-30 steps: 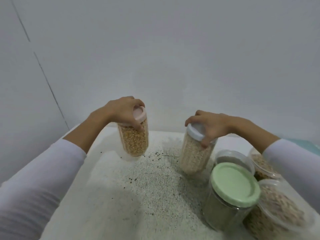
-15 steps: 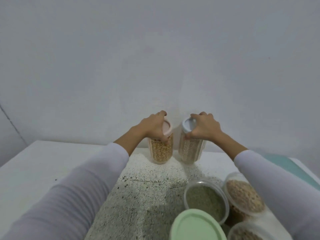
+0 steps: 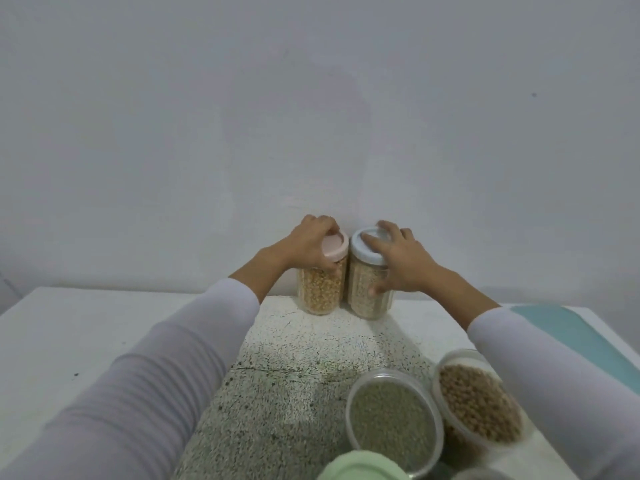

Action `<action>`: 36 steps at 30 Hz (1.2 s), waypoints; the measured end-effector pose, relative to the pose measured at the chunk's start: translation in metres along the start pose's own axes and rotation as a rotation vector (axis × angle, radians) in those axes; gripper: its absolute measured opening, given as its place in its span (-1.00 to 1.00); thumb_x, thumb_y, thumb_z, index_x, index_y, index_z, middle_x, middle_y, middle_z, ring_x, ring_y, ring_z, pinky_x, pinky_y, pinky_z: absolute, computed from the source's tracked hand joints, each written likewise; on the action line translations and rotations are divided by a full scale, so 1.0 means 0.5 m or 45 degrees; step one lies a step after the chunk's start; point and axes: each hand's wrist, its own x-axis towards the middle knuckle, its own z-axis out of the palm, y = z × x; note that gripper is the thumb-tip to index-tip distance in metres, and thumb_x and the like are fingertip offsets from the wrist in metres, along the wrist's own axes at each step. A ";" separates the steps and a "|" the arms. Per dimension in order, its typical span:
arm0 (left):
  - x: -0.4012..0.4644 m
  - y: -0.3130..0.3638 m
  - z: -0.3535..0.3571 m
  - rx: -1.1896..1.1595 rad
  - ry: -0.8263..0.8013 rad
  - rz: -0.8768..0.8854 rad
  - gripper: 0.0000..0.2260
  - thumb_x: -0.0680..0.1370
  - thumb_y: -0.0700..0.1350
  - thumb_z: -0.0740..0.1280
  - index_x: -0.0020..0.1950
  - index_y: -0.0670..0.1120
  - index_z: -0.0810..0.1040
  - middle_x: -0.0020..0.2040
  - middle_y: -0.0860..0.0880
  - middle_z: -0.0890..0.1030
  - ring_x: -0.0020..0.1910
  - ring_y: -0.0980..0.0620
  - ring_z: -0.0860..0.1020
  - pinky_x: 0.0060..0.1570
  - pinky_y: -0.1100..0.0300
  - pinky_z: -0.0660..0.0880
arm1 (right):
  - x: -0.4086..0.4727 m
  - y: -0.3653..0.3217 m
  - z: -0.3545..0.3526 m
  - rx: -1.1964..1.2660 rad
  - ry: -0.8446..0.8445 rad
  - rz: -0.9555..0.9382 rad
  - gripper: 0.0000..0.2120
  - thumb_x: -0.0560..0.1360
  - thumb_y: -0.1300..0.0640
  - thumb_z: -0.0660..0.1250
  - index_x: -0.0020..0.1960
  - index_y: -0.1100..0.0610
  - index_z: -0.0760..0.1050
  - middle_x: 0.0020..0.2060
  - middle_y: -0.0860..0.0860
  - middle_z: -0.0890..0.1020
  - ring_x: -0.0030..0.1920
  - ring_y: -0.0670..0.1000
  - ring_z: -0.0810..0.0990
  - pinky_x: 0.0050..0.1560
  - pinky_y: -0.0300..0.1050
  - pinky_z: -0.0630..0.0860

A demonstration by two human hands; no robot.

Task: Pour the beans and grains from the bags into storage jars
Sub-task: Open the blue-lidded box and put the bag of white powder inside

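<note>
Left hand (image 3: 309,244) clasps the pink-lidded jar (image 3: 322,287) from above; right hand (image 3: 401,261) grasps the white-lidded jar (image 3: 364,292) beside it.

Two lidded jars (image 3: 322,282) (upright), two open tubs (image 3: 394,419).

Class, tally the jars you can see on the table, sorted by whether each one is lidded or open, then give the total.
Lidded jars: 3, the pink-lidded jar, the white-lidded jar and the green-lidded jar at the bottom edge.
Open jars: 2, the jar of green grains and the jar of brown beans.
Total: 5
</note>
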 end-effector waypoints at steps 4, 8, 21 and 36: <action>-0.003 -0.003 0.008 0.374 0.076 0.119 -0.39 0.35 0.20 0.48 0.29 -0.07 0.49 0.37 -0.02 0.40 0.35 -0.12 0.25 0.32 0.07 0.14 | -0.002 -0.004 0.002 -0.270 0.157 -0.004 -0.12 0.32 -0.19 0.48 0.50 -0.07 0.12 0.46 0.13 0.08 0.39 0.19 0.16 0.30 0.10 0.29; -0.018 0.005 0.020 0.411 0.062 0.037 -0.43 0.48 0.17 0.36 0.41 -0.04 0.35 0.42 -0.04 0.28 0.37 -0.11 0.21 0.34 -0.01 0.19 | -0.005 -0.023 0.000 -0.409 0.208 0.061 -0.16 0.34 -0.24 0.44 0.46 -0.01 0.14 0.45 0.14 0.11 0.37 0.19 0.20 0.28 0.11 0.28; -0.177 0.021 -0.018 0.063 0.208 -0.190 -0.34 0.54 0.05 0.35 0.50 -0.16 0.13 0.44 -0.18 0.19 0.41 -0.17 0.17 0.35 -0.08 0.23 | -0.303 -0.200 -0.172 0.467 -0.881 -0.854 -0.09 0.29 -0.12 0.51 0.49 -0.22 0.07 0.43 -0.17 0.19 0.42 -0.13 0.22 0.41 -0.13 0.24; -0.280 0.007 -0.013 -0.265 0.314 -0.288 -0.37 0.53 -0.05 0.38 0.49 -0.16 0.14 0.37 -0.14 0.31 0.34 -0.09 0.29 0.31 0.04 0.28 | -0.367 -0.224 -0.164 0.453 -0.557 -0.775 -0.08 0.15 -0.05 0.57 0.40 -0.16 0.18 0.20 -0.14 0.35 0.16 -0.16 0.37 0.09 -0.36 0.39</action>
